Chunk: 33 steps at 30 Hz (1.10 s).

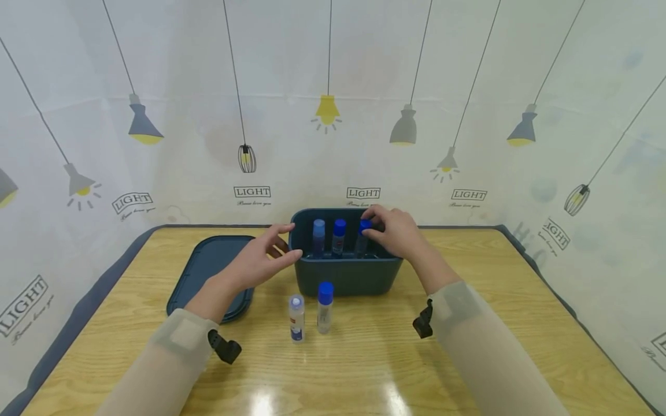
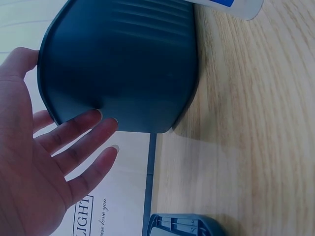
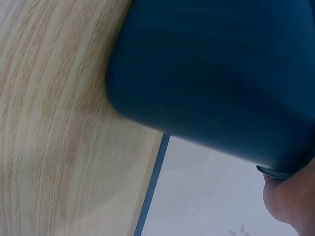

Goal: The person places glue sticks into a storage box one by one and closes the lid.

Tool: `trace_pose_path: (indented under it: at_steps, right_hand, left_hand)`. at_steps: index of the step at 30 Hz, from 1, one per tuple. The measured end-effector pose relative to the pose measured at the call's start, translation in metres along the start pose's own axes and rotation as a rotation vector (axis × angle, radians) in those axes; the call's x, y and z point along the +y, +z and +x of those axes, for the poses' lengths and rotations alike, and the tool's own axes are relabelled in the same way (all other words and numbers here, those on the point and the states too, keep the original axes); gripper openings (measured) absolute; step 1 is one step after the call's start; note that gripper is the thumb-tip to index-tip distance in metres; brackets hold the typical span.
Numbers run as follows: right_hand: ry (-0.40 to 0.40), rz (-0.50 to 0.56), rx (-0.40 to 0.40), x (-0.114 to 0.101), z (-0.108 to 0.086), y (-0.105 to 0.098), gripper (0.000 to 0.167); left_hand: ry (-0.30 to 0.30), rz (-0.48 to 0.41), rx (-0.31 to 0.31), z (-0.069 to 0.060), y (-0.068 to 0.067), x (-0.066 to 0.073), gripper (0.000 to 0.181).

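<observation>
A dark blue storage box [image 1: 346, 278] stands on the table with three small clear bottles, like liquid glue bottles, upright inside. In the head view my right hand [image 1: 398, 231] reaches over the box's right end and pinches the blue cap of the rightmost glue bottle [image 1: 362, 240]. Beside it stand the middle bottle [image 1: 338, 238] and a lighter-capped left bottle [image 1: 318, 238]. My left hand [image 1: 262, 257] is at the box's left end, fingers spread and loosely bent; the left wrist view shows its fingertips at the box wall [image 2: 128, 73]. The right wrist view hides my right fingertips.
In front of the box, a blue-capped bottle [image 1: 325, 309] and a clear-capped bottle [image 1: 296, 319] stand on the wooden table [image 1: 364, 364]. A dark blue lid [image 1: 208, 266] lies left of the box, under my left forearm. A lamp-printed curtain [image 1: 291, 69] hangs behind.
</observation>
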State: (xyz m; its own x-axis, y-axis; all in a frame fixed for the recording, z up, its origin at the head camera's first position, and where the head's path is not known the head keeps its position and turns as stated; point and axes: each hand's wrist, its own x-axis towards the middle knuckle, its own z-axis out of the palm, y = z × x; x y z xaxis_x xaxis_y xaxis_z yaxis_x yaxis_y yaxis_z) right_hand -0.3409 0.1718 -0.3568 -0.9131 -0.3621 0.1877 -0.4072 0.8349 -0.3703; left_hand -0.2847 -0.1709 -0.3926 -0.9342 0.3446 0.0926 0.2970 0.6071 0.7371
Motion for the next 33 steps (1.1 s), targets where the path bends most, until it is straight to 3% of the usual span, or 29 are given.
trace_pose_path:
  at_steps: [14,33]
  right_hand:
    - [0.044,0.033,-0.009,-0.0002,0.0000,-0.0011,0.041]
    - [0.023,0.103,0.006,0.0028,-0.0008,-0.0015,0.043]
  left_hand:
    - [-0.004,0.006,0.004,0.0003,0.0003,0.0012,0.078]
    - [-0.021,0.016,0.019,0.0008,0.0011,0.0031,0.079]
